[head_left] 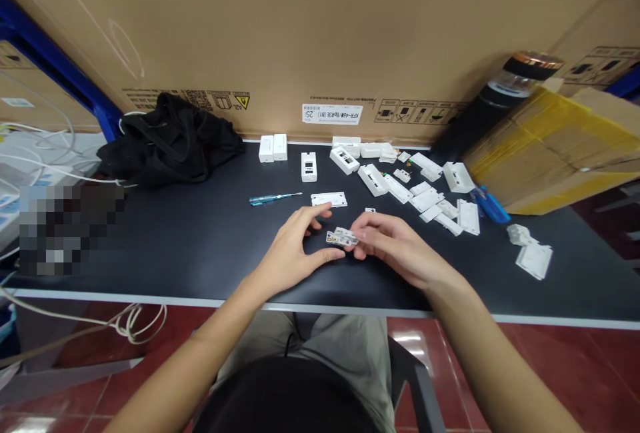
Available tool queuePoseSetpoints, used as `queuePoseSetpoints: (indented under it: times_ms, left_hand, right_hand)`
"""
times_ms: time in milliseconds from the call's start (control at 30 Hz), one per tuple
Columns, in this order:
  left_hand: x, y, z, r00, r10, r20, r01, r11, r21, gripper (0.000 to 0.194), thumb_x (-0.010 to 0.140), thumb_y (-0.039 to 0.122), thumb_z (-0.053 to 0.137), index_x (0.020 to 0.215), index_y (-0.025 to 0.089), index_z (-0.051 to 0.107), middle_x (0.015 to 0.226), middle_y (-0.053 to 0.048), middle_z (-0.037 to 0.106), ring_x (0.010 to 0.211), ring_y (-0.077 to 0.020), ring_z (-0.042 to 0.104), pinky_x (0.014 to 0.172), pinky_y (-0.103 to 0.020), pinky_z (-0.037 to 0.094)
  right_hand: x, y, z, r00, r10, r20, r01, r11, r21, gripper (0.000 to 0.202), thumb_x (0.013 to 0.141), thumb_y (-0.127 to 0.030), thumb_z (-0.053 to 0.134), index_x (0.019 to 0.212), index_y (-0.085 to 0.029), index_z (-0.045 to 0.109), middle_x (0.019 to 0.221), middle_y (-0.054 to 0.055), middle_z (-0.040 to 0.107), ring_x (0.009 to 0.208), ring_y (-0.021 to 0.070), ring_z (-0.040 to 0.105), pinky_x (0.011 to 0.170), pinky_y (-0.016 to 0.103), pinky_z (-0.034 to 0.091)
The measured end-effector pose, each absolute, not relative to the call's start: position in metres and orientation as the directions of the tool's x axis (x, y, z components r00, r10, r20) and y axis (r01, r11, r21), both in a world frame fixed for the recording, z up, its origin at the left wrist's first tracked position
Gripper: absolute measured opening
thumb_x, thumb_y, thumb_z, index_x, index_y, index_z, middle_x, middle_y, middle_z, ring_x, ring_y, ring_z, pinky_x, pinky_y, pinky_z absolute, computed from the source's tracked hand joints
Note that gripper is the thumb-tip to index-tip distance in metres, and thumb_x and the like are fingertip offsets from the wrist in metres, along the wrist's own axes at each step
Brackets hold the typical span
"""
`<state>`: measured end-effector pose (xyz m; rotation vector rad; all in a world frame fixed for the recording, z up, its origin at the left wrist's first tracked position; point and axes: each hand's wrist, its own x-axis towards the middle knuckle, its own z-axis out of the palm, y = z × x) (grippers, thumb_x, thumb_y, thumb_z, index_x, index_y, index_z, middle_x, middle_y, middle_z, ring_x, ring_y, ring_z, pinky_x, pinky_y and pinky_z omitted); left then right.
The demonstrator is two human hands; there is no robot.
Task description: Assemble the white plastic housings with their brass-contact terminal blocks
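Note:
Between my hands, low over the dark table, is a small white plastic part with brass-coloured bits on its left side. My right hand pinches its right end between thumb and fingers. Spread around the left side of the part, my left hand has its thumb and fingers apart and holds nothing. A flat white plate lies just beyond my left fingertips. Further left rests a blue screwdriver. A white housing stands behind the plate.
Several white housings and plates lie scattered at the right. Two white boxes stand near a black cloth. A dark bottle leans by a taped carton. A blue tool lies beside it. The table's front edge is close.

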<state>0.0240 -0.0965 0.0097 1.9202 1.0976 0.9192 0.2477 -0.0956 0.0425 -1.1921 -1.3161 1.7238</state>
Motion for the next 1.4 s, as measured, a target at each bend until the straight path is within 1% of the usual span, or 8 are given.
queuePoseSetpoints:
  times_ms: [133, 400, 733, 933, 1100, 1200, 1300, 1400]
  left_hand:
    - [0.024, -0.096, 0.001, 0.406, 0.909, 0.097, 0.554, -0.329, 0.765, 0.061, 0.088, 0.038, 0.075, 0.14, 0.027, 0.047, 0.125, -0.005, 0.067, 0.104, -0.0228, 0.06, 0.097, -0.042, 0.048]
    - [0.033, -0.094, 0.002, 0.377, 0.923, 0.077, 0.583, -0.301, 0.754, 0.039, 0.09, 0.026, 0.071, 0.122, 0.028, 0.051, 0.112, 0.002, 0.073, 0.094, -0.0195, 0.064, 0.09, -0.038, 0.048]
    - [0.031, -0.091, -0.001, 0.348, 0.935, 0.064, 0.554, -0.26, 0.791, 0.033, 0.087, 0.027, 0.074, 0.113, 0.028, 0.053, 0.107, 0.004, 0.075, 0.085, -0.0159, 0.064, 0.083, -0.032, 0.049]
    - [0.031, -0.09, -0.003, 0.352, 0.93, 0.109, 0.614, -0.317, 0.723, 0.017, 0.087, 0.032, 0.076, 0.098, 0.025, 0.065, 0.083, 0.002, 0.065, 0.081, -0.0165, 0.064, 0.079, -0.03, 0.048]
    - [0.03, -0.09, -0.004, 0.383, 0.91, 0.158, 0.608, -0.377, 0.698, 0.011, 0.089, 0.031, 0.074, 0.096, 0.025, 0.068, 0.079, 0.002, 0.064, 0.078, -0.0156, 0.063, 0.074, -0.027, 0.047]
    - [0.028, -0.09, -0.007, 0.43, 0.878, 0.211, 0.589, -0.449, 0.672, 0.007, 0.092, 0.029, 0.071, 0.094, 0.024, 0.067, 0.086, 0.001, 0.071, 0.084, -0.0173, 0.063, 0.076, -0.029, 0.049]
    - [0.027, -0.088, -0.011, 0.484, 0.824, 0.294, 0.57, -0.552, 0.609, 0.007, 0.095, 0.027, 0.067, 0.091, 0.021, 0.065, 0.107, -0.002, 0.074, 0.094, -0.0188, 0.065, 0.087, -0.032, 0.051]
    - [0.025, -0.086, -0.012, 0.539, 0.779, 0.32, 0.578, -0.619, 0.533, 0.009, 0.099, 0.025, 0.06, 0.093, 0.019, 0.065, 0.116, -0.004, 0.072, 0.1, -0.019, 0.065, 0.094, -0.034, 0.051]
  right_hand:
    - [0.255, -0.083, 0.033, -0.3, 0.94, -0.161, 0.258, -0.083, -0.963, 0.025, 0.086, -0.044, 0.073, 0.089, -0.019, 0.068, 0.078, 0.002, 0.068, 0.077, 0.0164, 0.064, 0.076, 0.03, 0.05]
    - [0.253, -0.079, 0.024, -0.341, 0.938, 0.067, 0.583, 0.267, -0.767, 0.019, 0.093, -0.04, 0.064, 0.094, -0.021, 0.071, 0.074, -0.001, 0.066, 0.065, 0.0136, 0.055, 0.061, 0.027, 0.043]
    - [0.251, -0.088, 0.018, -0.514, 0.831, 0.213, 0.588, 0.523, -0.617, 0.011, 0.095, -0.027, 0.063, 0.1, -0.02, 0.068, 0.091, 0.001, 0.072, 0.079, 0.0142, 0.065, 0.075, 0.027, 0.05]
    - [0.253, -0.091, 0.01, -0.557, 0.766, 0.322, 0.556, 0.631, -0.541, 0.011, 0.096, -0.022, 0.061, 0.101, -0.019, 0.07, 0.1, 0.005, 0.076, 0.093, 0.0174, 0.07, 0.087, 0.03, 0.055]
    - [0.252, -0.093, 0.003, -0.541, 0.744, 0.391, 0.567, 0.667, -0.484, 0.011, 0.096, -0.02, 0.062, 0.101, -0.017, 0.072, 0.103, 0.007, 0.078, 0.097, 0.0196, 0.073, 0.09, 0.032, 0.058]
    - [0.252, -0.093, 0.001, -0.534, 0.74, 0.41, 0.559, 0.672, -0.485, 0.011, 0.097, -0.02, 0.062, 0.1, -0.017, 0.072, 0.104, 0.008, 0.078, 0.099, 0.0206, 0.073, 0.091, 0.034, 0.059]
    - [0.252, -0.095, 0.001, -0.541, 0.733, 0.412, 0.564, 0.68, -0.469, 0.013, 0.098, -0.02, 0.059, 0.1, -0.017, 0.072, 0.108, 0.01, 0.076, 0.098, 0.0207, 0.072, 0.09, 0.035, 0.06]
    - [0.253, -0.1, 0.001, -0.573, 0.707, 0.414, 0.592, 0.707, -0.387, 0.018, 0.099, -0.017, 0.055, 0.104, -0.015, 0.072, 0.11, 0.012, 0.073, 0.096, 0.0211, 0.072, 0.087, 0.036, 0.061]
